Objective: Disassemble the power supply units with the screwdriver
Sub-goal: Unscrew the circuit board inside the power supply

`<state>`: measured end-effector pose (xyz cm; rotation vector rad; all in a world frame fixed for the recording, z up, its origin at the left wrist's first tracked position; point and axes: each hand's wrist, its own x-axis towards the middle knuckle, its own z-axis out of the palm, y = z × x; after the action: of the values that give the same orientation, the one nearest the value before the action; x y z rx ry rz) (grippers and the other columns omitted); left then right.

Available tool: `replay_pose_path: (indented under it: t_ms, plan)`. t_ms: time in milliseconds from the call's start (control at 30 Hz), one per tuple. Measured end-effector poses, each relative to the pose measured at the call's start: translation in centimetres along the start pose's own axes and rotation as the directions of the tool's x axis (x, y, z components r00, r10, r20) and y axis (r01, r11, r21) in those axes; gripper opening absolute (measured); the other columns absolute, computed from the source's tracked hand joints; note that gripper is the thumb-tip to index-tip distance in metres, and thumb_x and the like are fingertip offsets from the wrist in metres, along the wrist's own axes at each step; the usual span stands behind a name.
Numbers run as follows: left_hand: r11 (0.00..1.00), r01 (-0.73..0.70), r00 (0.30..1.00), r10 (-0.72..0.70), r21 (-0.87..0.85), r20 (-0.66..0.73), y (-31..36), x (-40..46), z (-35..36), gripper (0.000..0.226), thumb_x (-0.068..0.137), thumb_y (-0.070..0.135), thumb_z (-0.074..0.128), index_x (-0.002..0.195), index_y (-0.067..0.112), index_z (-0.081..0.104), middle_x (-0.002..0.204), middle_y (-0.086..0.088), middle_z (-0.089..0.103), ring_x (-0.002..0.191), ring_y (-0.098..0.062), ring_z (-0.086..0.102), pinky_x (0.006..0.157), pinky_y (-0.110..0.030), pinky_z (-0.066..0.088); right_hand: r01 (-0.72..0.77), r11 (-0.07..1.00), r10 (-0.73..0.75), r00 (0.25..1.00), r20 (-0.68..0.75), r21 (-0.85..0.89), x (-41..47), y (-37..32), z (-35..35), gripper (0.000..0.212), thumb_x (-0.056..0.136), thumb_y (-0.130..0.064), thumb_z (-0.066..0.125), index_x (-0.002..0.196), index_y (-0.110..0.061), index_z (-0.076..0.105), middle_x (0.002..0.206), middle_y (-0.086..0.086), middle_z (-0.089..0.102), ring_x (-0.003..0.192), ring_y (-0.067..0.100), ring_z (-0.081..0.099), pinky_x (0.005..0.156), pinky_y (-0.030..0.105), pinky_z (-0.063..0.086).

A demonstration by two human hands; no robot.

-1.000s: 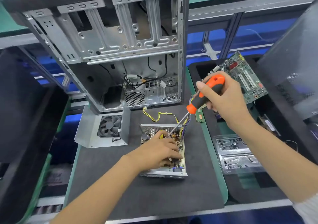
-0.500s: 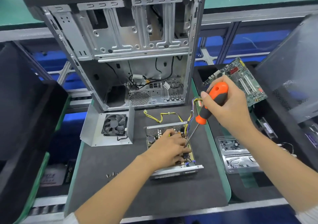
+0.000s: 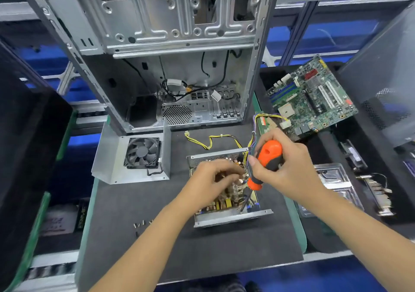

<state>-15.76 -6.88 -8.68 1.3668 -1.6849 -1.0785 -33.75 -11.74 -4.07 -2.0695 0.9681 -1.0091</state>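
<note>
My right hand (image 3: 289,168) is wrapping its fingers (image 3: 254,160) round the orange and black handle of the screwdriver (image 3: 266,163), and the shaft is slanting down into the near right corner of the open power supply unit (image 3: 226,208). My left hand (image 3: 211,179) is resting on the unit's circuit board with its fingers curled down among the parts; I cannot tell whether they are pinching anything. The unit is sitting near the middle of the counter (image 3: 224,251), its yellow cables (image 3: 213,140) trailing toward the far edge. The fan cover (image 3: 134,154) is lying toward the left edge, loose screws (image 3: 140,224) toward the near left corner, and the empty computer case (image 3: 179,51) is standing at the far edge. A motherboard (image 3: 312,96) is lying beyond the right edge.
</note>
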Motion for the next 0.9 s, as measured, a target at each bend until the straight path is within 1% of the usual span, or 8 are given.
replay_pose_path:
  t_ms: [133, 200, 300, 433, 500, 633, 767, 900]
  plan:
    - [0.982, 0.091, 0.996, -0.090, -0.167, 0.017, 0.1, 0.0, -0.1, 0.016, 0.092, 0.002, 0.062, 0.097, 0.015, 0.072, 0.073, 0.013, 0.070, 0.065, 0.000, 0.062, 0.065, -0.016, 0.048, -0.008, 1.000, 0.008, 1.000, 0.025, 0.018, -0.6, 0.6, 0.4, 0.023, 0.075, -0.035, 0.068, 0.084, -0.025, 0.049, 0.064, 0.000, 0.058, 0.051, 0.015, 0.052, 0.051, 0.023, 0.044]
    - [0.966, 0.122, 0.992, -0.114, -0.227, 0.049, 0.3, -0.1, -0.1, 0.017, 0.093, 0.002, 0.061, 0.097, 0.015, 0.071, 0.069, 0.013, 0.070, 0.060, 0.000, 0.062, 0.059, -0.016, 0.049, -0.002, 1.000, 0.002, 1.000, 0.025, 0.021, -0.8, 0.8, 0.5, 0.023, 0.075, -0.035, 0.068, 0.085, -0.025, 0.050, 0.067, -0.002, 0.058, 0.052, 0.013, 0.054, 0.051, 0.020, 0.044]
    - [0.972, 0.113, 0.993, -0.107, -0.206, 0.041, 0.1, -0.2, -0.1, 0.015, 0.092, 0.006, 0.064, 0.097, 0.018, 0.072, 0.072, 0.013, 0.070, 0.065, -0.005, 0.063, 0.063, -0.020, 0.050, 0.007, 1.000, -0.008, 1.000, 0.024, 0.024, -0.9, 0.9, 0.6, 0.023, 0.076, -0.035, 0.069, 0.086, -0.027, 0.050, 0.068, -0.003, 0.058, 0.052, 0.011, 0.054, 0.051, 0.016, 0.043]
    - [0.977, 0.092, 0.995, -0.083, -0.193, 0.056, 0.2, -0.5, -0.2, 0.030, 0.091, 0.010, 0.066, 0.090, 0.040, 0.070, 0.073, 0.015, 0.069, 0.063, -0.001, 0.058, 0.062, -0.015, 0.045, 0.028, 0.999, -0.028, 0.999, 0.033, 0.021, -1.0, 0.8, 0.4, 0.024, 0.077, -0.034, 0.069, 0.087, -0.025, 0.049, 0.066, -0.002, 0.057, 0.052, 0.014, 0.054, 0.049, 0.025, 0.045]
    - [0.976, 0.085, 0.995, -0.072, -0.200, 0.069, 0.4, -0.5, -0.4, 0.037, 0.091, 0.008, 0.065, 0.087, 0.044, 0.070, 0.073, 0.013, 0.069, 0.064, 0.001, 0.059, 0.063, -0.013, 0.045, 0.041, 0.999, -0.042, 0.998, 0.038, 0.025, -1.1, 0.7, 0.4, 0.024, 0.077, -0.033, 0.069, 0.087, -0.025, 0.049, 0.067, -0.002, 0.057, 0.053, 0.014, 0.054, 0.050, 0.025, 0.045]
    - [0.966, 0.094, 0.993, -0.074, -0.242, 0.090, 0.3, -0.4, -0.6, 0.039, 0.091, 0.001, 0.061, 0.090, 0.038, 0.072, 0.071, 0.010, 0.070, 0.065, -0.005, 0.064, 0.066, -0.016, 0.049, 0.042, 0.999, -0.042, 0.999, 0.034, 0.011, -1.1, 0.6, 0.3, 0.023, 0.077, -0.032, 0.069, 0.086, -0.024, 0.049, 0.067, -0.002, 0.057, 0.055, 0.014, 0.054, 0.053, 0.026, 0.045]
    - [0.969, 0.103, 0.990, -0.078, -0.226, 0.115, 0.3, -0.3, -0.6, 0.037, 0.090, -0.001, 0.062, 0.087, 0.035, 0.071, 0.070, 0.012, 0.069, 0.064, -0.002, 0.062, 0.064, -0.011, 0.046, 0.043, 0.999, -0.043, 0.999, 0.021, 0.012, -1.2, 0.6, 0.3, 0.023, 0.076, -0.031, 0.069, 0.086, -0.023, 0.050, 0.070, -0.004, 0.058, 0.059, 0.014, 0.056, 0.056, 0.026, 0.046]
    - [0.976, 0.087, 0.988, -0.059, -0.198, 0.142, 0.6, -0.2, -0.7, 0.030, 0.089, 0.002, 0.067, 0.087, 0.032, 0.071, 0.077, 0.006, 0.069, 0.069, -0.007, 0.061, 0.067, -0.016, 0.046, 0.088, 0.996, -0.087, 0.996, 0.034, -0.022, -1.3, 0.5, 0.3, 0.026, 0.077, -0.031, 0.070, 0.085, -0.011, 0.054, 0.069, -0.006, 0.058, 0.059, 0.011, 0.056, 0.056, 0.025, 0.046]
